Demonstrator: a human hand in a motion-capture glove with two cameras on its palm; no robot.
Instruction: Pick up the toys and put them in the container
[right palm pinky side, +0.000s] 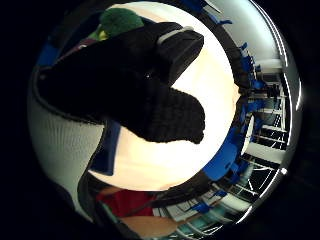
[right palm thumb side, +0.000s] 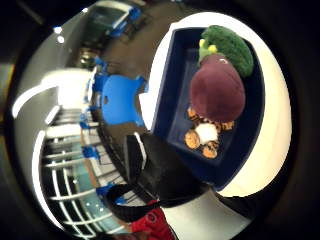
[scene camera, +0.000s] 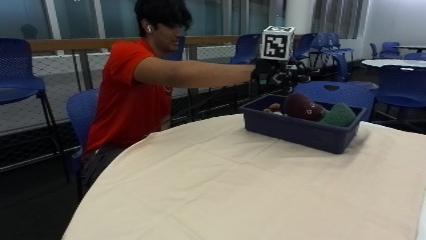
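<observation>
At the right of the outside view the gloved hand (scene camera: 271, 71) hangs empty with loose fingers above the blue container (scene camera: 303, 127), where three toys (scene camera: 303, 106) lie, so it should lift away without bumping them.

Maroon plush (scene camera: 303, 106), green plush (scene camera: 339, 115), tiger plush (right palm thumb side: 206, 135) lying together inside blue bin (scene camera: 299, 131), sitting just below hand (scene camera: 279, 72).

Three plush toys (scene camera: 307, 108) are held in the container (scene camera: 303, 129), which is placed on the table (scene camera: 219, 190), beneath the outstretched right hand (scene camera: 276, 74).
</observation>
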